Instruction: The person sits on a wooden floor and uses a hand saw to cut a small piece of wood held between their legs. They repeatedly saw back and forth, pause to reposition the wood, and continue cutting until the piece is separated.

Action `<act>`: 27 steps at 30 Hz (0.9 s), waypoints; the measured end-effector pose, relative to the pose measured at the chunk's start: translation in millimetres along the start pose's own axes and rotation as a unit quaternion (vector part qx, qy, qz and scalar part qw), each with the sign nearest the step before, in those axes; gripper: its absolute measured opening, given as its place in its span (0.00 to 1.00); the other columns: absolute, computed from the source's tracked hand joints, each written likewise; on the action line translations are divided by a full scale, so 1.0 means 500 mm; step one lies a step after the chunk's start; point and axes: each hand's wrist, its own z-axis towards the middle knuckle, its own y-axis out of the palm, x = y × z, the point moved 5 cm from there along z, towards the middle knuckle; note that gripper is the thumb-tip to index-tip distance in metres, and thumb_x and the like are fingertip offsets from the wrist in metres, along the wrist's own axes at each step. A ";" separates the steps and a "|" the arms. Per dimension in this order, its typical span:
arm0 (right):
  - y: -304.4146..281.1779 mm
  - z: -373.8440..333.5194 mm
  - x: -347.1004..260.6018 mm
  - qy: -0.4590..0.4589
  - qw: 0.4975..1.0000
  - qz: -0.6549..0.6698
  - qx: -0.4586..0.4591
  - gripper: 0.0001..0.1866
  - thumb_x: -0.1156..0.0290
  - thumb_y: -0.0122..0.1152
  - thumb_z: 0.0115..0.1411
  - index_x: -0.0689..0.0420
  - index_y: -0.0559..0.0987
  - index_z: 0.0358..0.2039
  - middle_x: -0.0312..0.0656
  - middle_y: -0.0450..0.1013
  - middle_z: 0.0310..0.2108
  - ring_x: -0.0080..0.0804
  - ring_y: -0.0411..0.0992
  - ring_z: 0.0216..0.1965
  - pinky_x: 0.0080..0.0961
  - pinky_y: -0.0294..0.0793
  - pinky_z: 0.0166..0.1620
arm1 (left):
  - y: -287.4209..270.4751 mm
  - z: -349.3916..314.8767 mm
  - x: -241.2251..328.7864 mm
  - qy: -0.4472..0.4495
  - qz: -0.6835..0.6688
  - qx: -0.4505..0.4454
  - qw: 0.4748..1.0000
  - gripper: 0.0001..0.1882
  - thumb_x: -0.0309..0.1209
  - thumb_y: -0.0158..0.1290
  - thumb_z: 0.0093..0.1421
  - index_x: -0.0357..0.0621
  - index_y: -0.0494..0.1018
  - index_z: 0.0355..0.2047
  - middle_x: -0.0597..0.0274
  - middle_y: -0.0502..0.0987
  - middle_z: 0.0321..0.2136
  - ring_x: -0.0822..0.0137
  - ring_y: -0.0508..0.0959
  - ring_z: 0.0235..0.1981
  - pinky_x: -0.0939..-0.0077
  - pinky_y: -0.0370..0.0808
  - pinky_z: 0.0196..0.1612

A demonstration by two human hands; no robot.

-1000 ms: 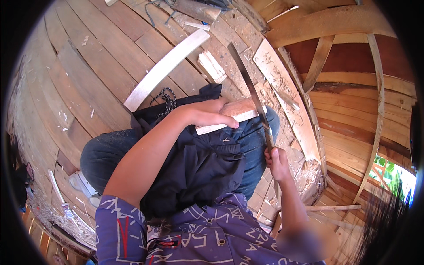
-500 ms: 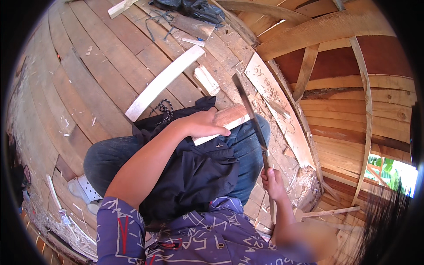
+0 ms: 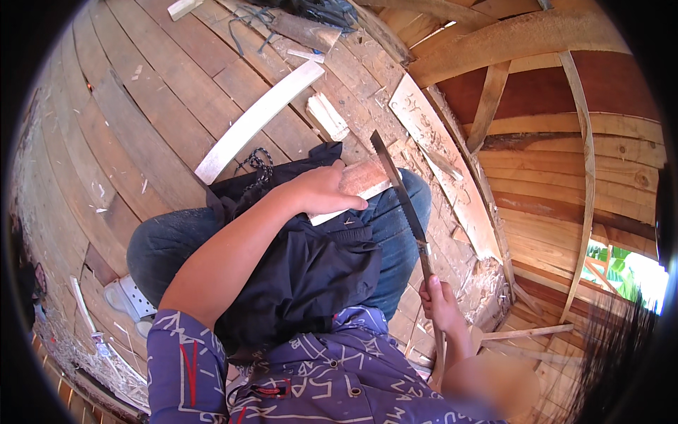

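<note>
A short wooden block (image 3: 366,178) lies across my lap, with my left hand (image 3: 326,191) wrapped over its near end and the thumb along its side. In my right hand (image 3: 441,304) is the wooden handle of a handsaw (image 3: 404,198). The long dark blade slants up and to the left, its toothed part against the far right end of the block. How deep the blade sits in the wood I cannot tell. Under the block are dark cloth (image 3: 296,275) and my jeans (image 3: 395,240).
A long pale wooden strip (image 3: 261,121) and a small wood piece (image 3: 327,117) lie on the plank floor (image 3: 169,92) ahead. Beside the plank wall (image 3: 572,162) at right rests a flat board (image 3: 452,169) with shavings. A white clog (image 3: 131,298) is at left.
The saw has drawn back a little toward me along the block's end, my right hand moving slightly down. My left hand still holds the block. The whole view has shifted slightly.
</note>
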 end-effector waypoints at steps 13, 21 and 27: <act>-0.028 -0.025 -0.097 0.045 0.985 -0.163 -0.018 0.31 0.39 0.31 0.66 0.52 0.62 0.19 0.28 0.53 0.12 0.17 0.50 0.12 0.18 0.50 0.15 | 0.012 -0.037 0.043 0.031 0.112 0.185 0.976 0.42 0.49 0.63 0.45 0.28 0.61 0.49 0.40 0.72 0.42 0.44 0.76 0.43 0.58 0.74 0.46; 0.005 0.076 -0.171 0.061 0.983 -0.168 -0.036 0.32 0.34 0.33 0.63 0.50 0.59 0.19 0.26 0.50 0.12 0.16 0.47 0.11 0.17 0.47 0.14 | 0.004 -0.040 0.045 0.058 0.148 0.229 0.960 0.43 0.47 0.64 0.43 0.28 0.62 0.50 0.44 0.72 0.39 0.50 0.75 0.44 0.62 0.75 0.45; 0.045 0.179 -0.196 -0.031 0.998 -0.052 0.025 0.31 0.36 0.34 0.64 0.51 0.61 0.20 0.25 0.49 0.12 0.14 0.46 0.11 0.16 0.46 0.14 | 0.019 -0.039 0.054 0.099 0.116 0.191 0.970 0.44 0.47 0.64 0.43 0.29 0.60 0.51 0.44 0.72 0.40 0.48 0.75 0.44 0.61 0.74 0.46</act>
